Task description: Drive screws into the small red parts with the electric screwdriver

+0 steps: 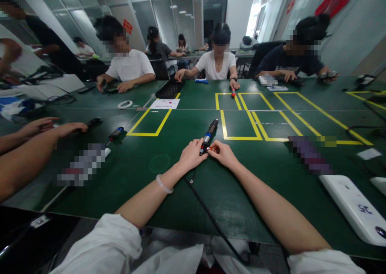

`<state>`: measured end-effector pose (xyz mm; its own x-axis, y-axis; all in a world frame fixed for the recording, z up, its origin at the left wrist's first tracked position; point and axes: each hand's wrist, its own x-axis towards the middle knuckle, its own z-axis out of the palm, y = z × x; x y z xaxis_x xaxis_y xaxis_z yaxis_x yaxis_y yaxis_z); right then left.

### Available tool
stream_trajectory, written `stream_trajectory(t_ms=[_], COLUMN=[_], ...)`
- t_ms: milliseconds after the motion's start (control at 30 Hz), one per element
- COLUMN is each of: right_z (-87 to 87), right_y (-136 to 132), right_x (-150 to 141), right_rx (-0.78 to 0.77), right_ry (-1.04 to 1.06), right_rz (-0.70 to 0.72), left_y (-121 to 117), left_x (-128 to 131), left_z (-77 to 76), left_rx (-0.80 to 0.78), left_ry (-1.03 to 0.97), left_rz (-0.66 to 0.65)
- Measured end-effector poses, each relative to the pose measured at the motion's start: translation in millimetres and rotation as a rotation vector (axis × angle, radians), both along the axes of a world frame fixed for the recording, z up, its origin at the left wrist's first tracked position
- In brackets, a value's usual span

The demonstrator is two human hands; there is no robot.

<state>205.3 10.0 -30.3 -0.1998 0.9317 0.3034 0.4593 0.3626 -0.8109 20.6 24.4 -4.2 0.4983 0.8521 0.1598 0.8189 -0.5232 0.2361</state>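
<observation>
In the head view a slim black tube-shaped object (pixel 211 128) with a blue and silver band lies at a slant on the green table. My left hand (pixel 190 155) is closed against its near end, with a pale bracelet on that wrist. From the other side my right hand (pixel 224 154) pinches a small orange-and-silver piece (pixel 210 148) at the same near end. The fingertips of both hands almost meet there, and they partly hide that end. What the small piece is, I cannot make out.
Yellow tape outlines (pixel 241 138) mark the green table (pixel 256 201). A black cable (pixel 208 207) runs between my forearms. At the right lies a white power bank (pixel 352 207); at the left, a blue-and-black cylinder (pixel 116 133) and a co-worker's arms (pixel 36 149). Other people sit opposite.
</observation>
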Motion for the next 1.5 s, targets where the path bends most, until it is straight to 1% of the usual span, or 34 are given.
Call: stream_trajectory(t_ms=[133, 300, 567, 733, 933, 1100, 1300, 1400, 1500], right_z=[1.4, -2.5, 1.2, -3.9, -9.8, -7.1, -4.3, -4.1, -4.6], right_y=[0.0, 2.5, -0.4, 2.7, 7.9, 6.9, 4.3, 3.6, 3.2], right_x=[-1.3, -1.7, -0.5, 0.7, -0.2, 0.9, 1.2, 1.2, 1.5], right_rx=[-0.005, -0.012, 0.034, 0.024, 0.030, 0.051, 0.015, -0.001, -0.021], right_ry=[0.030, 0.020, 0.039, 0.099, 0.114, 0.107, 0.129, 0.149, 0.158], right_rz=[0.019, 0.006, 0.085, 0.105, 0.083, 0.062, 0.077, 0.065, 0.051], left_y=[-0.6, -2.0, -0.9, -1.5, -3.7, -4.2, -2.5, -1.9, 0.1], left_x=[0.2, 0.9, 0.0, 0.1, 1.9, 6.2, 8.8, 5.1, -5.3], left_z=[1.1, 4.2, 3.6, 3.7, 5.6, 8.5, 4.5, 5.2, 8.2], left_rx=[-0.007, -0.009, -0.008, -0.006, 0.028, 0.068, 0.125, 0.167, 0.203], left_ry=[0.008, 0.016, 0.007, 0.020, 0.050, 0.078, 0.100, 0.115, 0.138], left_rz=[0.007, 0.007, -0.002, -0.003, 0.004, 0.033, 0.047, 0.025, 0.024])
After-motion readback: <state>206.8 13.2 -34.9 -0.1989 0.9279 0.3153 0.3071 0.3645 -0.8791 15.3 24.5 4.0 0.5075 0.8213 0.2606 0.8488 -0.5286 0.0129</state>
